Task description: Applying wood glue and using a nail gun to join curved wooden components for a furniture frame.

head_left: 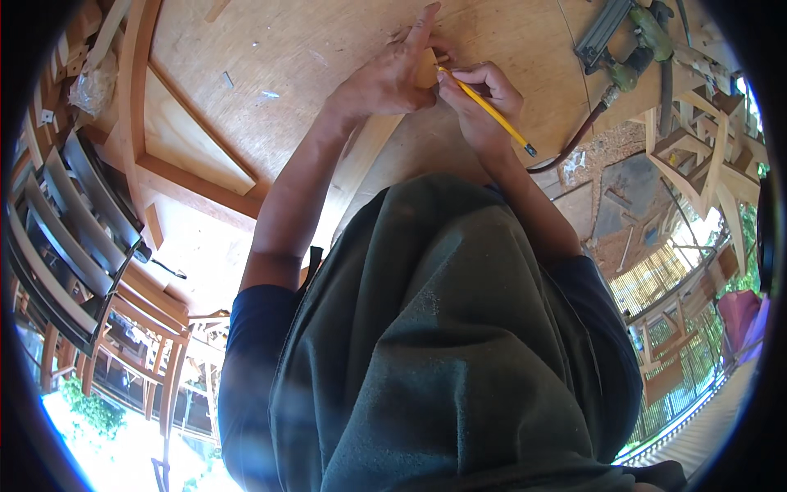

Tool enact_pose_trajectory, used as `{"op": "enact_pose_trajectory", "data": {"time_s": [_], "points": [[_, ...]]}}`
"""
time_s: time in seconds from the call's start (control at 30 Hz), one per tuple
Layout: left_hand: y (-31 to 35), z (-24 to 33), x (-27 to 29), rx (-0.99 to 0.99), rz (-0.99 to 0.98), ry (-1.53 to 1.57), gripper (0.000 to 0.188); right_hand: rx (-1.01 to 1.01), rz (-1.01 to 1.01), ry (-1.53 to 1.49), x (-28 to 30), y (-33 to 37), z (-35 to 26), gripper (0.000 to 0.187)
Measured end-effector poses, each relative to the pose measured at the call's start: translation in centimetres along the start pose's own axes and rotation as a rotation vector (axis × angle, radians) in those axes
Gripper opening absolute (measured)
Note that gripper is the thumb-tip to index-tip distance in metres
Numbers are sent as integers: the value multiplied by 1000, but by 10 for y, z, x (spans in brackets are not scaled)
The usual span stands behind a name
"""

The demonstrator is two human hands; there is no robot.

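My right hand is closed around a yellow pencil. Its tip meets a small pale wooden piece, and its dark end points back toward me. The fingers of my left hand curl about that piece, while one finger stretches away from me. Part of the wood is hidden by my left hand. A pale wooden strip runs from below my left hand toward my body; whether it joins the held piece I cannot tell. Both hands are over a plywood tabletop.
A green and black nail gun with a dark red hose lies at the far right. To the left is a wooden frame, with stacked dark curved slats beyond it. Wooden chair frames stand on the right.
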State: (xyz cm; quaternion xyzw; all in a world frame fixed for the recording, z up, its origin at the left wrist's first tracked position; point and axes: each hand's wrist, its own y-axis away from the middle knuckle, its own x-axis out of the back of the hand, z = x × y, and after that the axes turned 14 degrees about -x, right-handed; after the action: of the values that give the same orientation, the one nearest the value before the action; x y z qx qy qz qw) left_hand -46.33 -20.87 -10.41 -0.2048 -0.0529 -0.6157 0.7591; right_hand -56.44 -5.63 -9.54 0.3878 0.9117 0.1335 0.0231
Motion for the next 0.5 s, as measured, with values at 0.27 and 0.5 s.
{"op": "enact_pose_trajectory", "data": {"time_s": [0.27, 0.5], "points": [[-1, 2, 0, 51, 31, 34, 120, -8, 10, -21, -1, 1, 1, 18], [-2, 1, 2, 65, -7, 24, 119, 19, 35, 36, -1, 0, 4, 18]]}}
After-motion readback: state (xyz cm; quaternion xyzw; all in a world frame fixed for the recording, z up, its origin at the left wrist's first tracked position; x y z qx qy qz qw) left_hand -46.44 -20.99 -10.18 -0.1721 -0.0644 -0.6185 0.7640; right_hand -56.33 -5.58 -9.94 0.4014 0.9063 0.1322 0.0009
